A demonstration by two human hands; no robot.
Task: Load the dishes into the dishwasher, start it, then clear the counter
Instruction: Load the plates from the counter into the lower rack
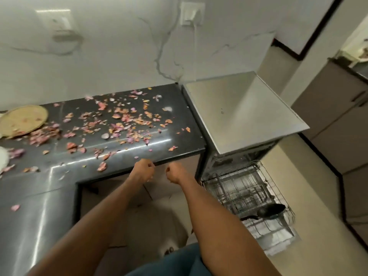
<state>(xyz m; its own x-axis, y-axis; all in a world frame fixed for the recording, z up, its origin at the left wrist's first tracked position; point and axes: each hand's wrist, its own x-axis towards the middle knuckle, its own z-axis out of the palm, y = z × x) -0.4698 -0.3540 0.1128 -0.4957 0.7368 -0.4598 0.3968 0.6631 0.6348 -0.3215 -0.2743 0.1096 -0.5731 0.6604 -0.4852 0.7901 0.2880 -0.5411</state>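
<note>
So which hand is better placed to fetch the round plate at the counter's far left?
Left, probably. The left hand hangs at the counter edge on the plate's side; the right hand is nearer the dishwasher. Both fists look curled and empty.

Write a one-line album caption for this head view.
Both fists, left hand and right hand, hover before a peel-strewn counter beside the open dishwasher.

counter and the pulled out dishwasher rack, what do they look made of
Counter: dark polished stone, probably granite, judging by its glossy streaks of reflected light. Dishwasher rack: thin metal wire, likely coated, seen in its open grey grid of tines.
</note>
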